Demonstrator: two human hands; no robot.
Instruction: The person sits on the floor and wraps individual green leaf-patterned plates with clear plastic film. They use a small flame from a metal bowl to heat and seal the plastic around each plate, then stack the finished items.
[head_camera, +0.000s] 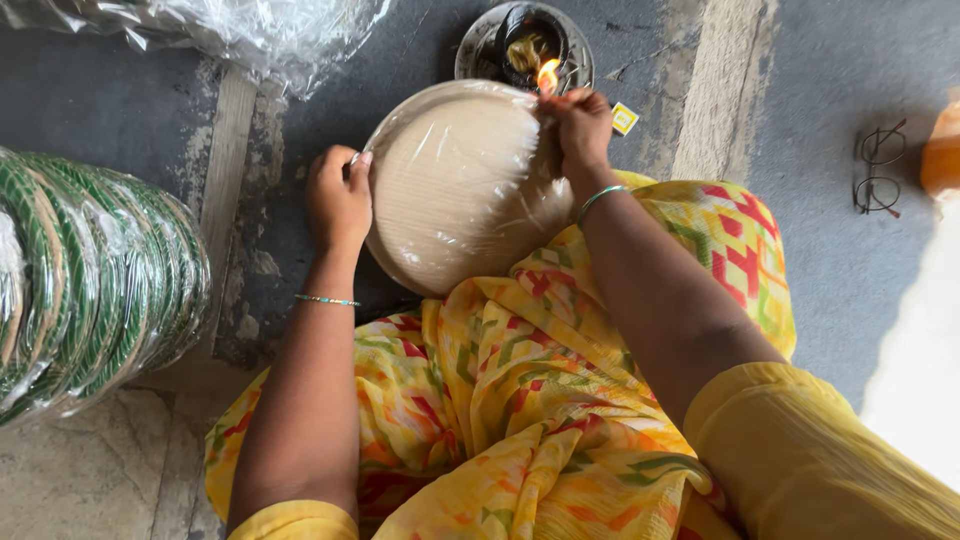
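A round stack of tan paper plates (460, 185) wrapped in clear plastic film rests tilted against my lap. My left hand (340, 195) grips its left rim. My right hand (583, 125) pinches the film at the stack's upper right edge, right beside a small flame (547, 75). The flame burns at the near edge of a round metal dish (480, 50) that holds a dark oil lamp (530, 40).
A row of green-rimmed plate stacks in plastic (90, 280) lies at the left. Crumpled clear plastic (250, 30) sits at the top left. Folded spectacles (878, 170) lie on the grey floor at the right. A small yellow packet (624, 118) lies by the dish.
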